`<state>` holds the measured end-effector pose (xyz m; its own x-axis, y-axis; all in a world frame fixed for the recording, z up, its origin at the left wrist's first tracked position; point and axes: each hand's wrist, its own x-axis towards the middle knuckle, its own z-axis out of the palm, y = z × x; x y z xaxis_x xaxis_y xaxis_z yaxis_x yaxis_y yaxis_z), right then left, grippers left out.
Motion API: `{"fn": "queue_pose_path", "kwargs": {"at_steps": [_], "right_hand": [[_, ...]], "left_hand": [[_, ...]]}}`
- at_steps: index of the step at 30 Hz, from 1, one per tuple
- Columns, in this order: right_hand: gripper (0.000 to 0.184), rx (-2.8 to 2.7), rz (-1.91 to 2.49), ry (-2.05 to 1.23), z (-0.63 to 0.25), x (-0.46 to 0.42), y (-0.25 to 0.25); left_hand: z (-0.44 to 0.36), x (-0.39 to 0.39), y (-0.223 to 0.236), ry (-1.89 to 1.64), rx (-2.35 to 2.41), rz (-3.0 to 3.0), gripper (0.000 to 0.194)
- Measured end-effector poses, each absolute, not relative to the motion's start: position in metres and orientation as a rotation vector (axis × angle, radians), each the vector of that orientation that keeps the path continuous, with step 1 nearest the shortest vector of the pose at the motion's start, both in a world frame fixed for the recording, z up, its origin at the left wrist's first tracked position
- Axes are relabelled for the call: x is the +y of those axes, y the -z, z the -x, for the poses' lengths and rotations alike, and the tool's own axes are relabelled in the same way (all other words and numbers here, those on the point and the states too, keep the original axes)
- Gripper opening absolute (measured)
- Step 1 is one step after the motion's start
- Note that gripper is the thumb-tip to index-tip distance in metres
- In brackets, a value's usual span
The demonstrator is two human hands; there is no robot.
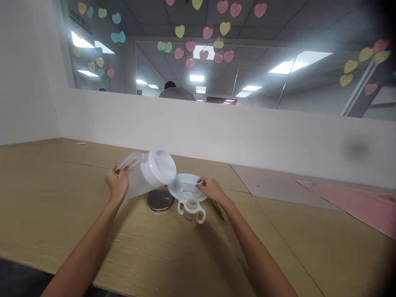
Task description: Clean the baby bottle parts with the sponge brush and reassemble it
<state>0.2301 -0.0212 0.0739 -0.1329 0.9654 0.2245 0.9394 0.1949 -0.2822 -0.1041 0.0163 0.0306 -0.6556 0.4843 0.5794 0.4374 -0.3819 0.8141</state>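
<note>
Left hand [117, 183] clamped on handle of plastic pitcher [139, 181], pitcher tilted, above metal disc [159, 199] mid-desk [62, 198]. Right hand [212, 190] open, fingertips [198, 183] on rim of white plate [185, 178]. Two-handled baby cup [191, 213] just in front of plate, nearer the desk's front edge.

Past the grip, a low white partition wall [216, 132] runs along the far edge of a pale wood-grain tabletop [55, 198]. Above it, a wide glass window [253, 78] dotted with yellow, pink, green and blue heart-shaped paper notes [203, 55] shows a grey tiled ceiling [309, 20], bright rectangular panel lights [287, 67] and a person in grey [177, 93]. Right of the grip, a flat pink sheet [349, 202] lies near the partition. Left of the grip stands a plain white side wall [27, 70].
</note>
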Motion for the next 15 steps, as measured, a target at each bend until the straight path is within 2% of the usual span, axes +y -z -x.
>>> {"fn": "queue_pose_path", "kwargs": {"at_steps": [2, 7, 11, 15], "right_hand": [[0.026, -2.119, 1.798, -0.103, -0.231, -0.022, -0.075], [0.026, -2.119, 1.806, -0.111, -0.231, -0.024, -0.076], [0.026, -2.121, 1.805, -0.118, -0.231, -0.025, -0.078], [0.026, -2.115, 1.803, -0.119, -0.231, -0.026, -0.08]], "left_hand": [[0.09, 0.007, -0.036, -2.222, 1.787, -1.459, 0.019], [0.069, -0.005, -0.04, -2.169, 1.789, -1.713, 0.023], [0.076, 0.001, -0.037, -2.205, 1.754, -1.531, 0.019], [0.083, 0.002, -0.042, -2.214, 1.518, -1.227, 0.026]]}}
